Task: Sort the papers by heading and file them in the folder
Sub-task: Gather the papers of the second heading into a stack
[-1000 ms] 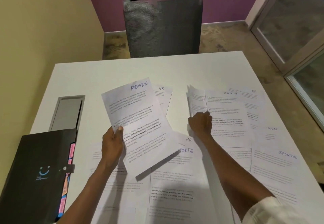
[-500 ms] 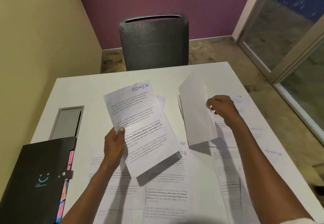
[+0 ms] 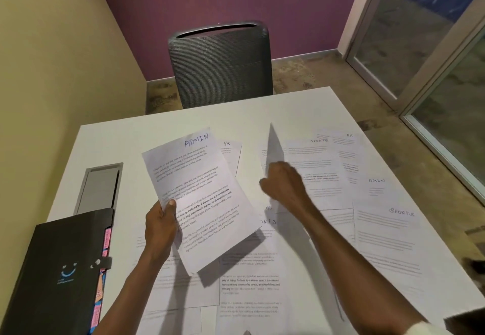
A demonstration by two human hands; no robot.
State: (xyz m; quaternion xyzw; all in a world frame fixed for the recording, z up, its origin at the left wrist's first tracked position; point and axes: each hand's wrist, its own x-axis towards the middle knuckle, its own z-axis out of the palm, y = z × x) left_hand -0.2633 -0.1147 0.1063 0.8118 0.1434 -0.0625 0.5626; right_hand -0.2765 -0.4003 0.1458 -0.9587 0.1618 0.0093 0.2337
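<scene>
My left hand [image 3: 160,225] grips the lower left edge of a sheet headed ADMIN [image 3: 199,193], held tilted above the table. My right hand [image 3: 284,186] holds a second sheet [image 3: 274,148] almost edge-on, so its heading is hidden. Several more sheets lie spread on the white table [image 3: 162,130]: one headed HR [image 3: 232,152] behind the ADMIN sheet, one headed SPORTS [image 3: 315,172] at the right, another SPORTS sheet [image 3: 388,232] nearer me. A black folder [image 3: 55,269] with coloured tabs lies at the left front.
A grey cable hatch [image 3: 99,187] is set into the table beyond the folder. A dark mesh chair [image 3: 220,64] stands at the far side. A yellow wall runs along the left, a glass door at the right.
My right hand has lifted a sheet off the right-hand pile and swung it left toward the ADMIN sheet, turning it edge-on. My left hand has kept its sheet about where it was.
</scene>
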